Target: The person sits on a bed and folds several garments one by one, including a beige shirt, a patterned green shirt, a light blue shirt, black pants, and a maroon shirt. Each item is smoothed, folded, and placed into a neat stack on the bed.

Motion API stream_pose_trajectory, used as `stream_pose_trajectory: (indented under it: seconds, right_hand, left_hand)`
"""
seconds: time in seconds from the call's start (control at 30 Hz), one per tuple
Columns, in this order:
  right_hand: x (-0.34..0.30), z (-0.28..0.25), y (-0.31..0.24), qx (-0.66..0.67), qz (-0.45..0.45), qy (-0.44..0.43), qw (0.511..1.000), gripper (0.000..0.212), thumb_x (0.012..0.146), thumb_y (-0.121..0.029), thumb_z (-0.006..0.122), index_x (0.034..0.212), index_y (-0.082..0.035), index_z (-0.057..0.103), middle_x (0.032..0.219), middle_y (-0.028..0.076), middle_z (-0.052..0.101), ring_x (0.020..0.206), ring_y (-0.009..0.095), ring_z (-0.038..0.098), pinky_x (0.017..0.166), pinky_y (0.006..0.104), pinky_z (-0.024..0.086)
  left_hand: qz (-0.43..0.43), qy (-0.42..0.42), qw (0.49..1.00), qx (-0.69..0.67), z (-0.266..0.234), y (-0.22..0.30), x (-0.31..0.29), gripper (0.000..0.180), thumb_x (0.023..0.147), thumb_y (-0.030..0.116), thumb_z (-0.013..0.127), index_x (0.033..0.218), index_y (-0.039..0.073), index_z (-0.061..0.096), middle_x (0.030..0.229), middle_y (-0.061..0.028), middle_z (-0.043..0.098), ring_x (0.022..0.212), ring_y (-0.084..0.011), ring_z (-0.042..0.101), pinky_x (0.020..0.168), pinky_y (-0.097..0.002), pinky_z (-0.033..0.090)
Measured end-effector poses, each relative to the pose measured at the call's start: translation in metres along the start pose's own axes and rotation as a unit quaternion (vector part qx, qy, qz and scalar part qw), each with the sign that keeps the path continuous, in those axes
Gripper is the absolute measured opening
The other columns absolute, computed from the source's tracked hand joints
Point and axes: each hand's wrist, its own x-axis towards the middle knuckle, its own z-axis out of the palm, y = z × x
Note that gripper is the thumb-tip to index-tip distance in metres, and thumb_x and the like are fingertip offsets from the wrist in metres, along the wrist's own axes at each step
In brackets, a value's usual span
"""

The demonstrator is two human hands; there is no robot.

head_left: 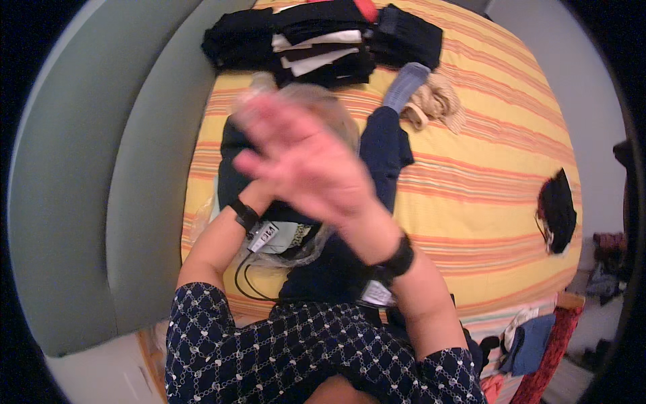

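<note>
My right hand [313, 161] is raised over the bed, smeared by motion, its palm showing and its thumb apart from the fingers. Nothing shows in its grasp. Behind it, my left hand [261, 194] is hidden except near the wrist, so its fingers cannot be made out. Beneath both hands lies a dark folded garment [233, 149]. A clear plastic bag [306, 257] with light and dark cloth inside lies nearest my left wrist. Beyond the right hand is another see-through, brownish thing [330, 104], too blurred to name.
My leg in dark trousers [380, 145] and a grey-blue sock [407, 84] stretches across the striped bedspread [491, 182]. Folded dark clothes [323, 47] are stacked at the far end, beside a beige knitted item [437, 101]. A black cloth item [557, 212] lies at right. The green padded headboard [145, 148] borders the left.
</note>
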Motion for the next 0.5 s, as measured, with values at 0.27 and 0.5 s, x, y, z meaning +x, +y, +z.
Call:
stream_pose_trajectory:
  seconds: [0.27,0.5]
  right_hand:
    - [-0.082,-0.019,-0.018,-0.705,0.095,0.065,0.700,0.024,0.072,-0.012,0.059,0.093,-0.003,0.061,0.101,0.017,0.052,0.104,0.030,0.051,0.087,0.0355,0.043]
    - [-0.313,0.146,-0.253,-0.692,0.186,0.419,0.557,0.040,0.084,-0.018,0.060,0.120,-0.004,0.051,0.117,0.008,0.056,0.106,0.019,0.053,0.093,0.0325,0.043]
  left_hand:
    - [-0.071,0.234,0.969,0.028,-0.016,-0.104,0.063,0.076,0.074,0.039,0.069,0.136,0.011,0.035,0.143,-0.0196,0.025,0.127,-0.0347,0.034,0.103,-0.0380,0.031]
    - [-0.140,-0.056,0.988,0.038,-0.032,-0.127,0.091,0.085,0.065,0.046,0.073,0.135,0.013,0.038,0.145,-0.0188,0.023,0.132,-0.0358,0.025,0.106,-0.0394,0.027]
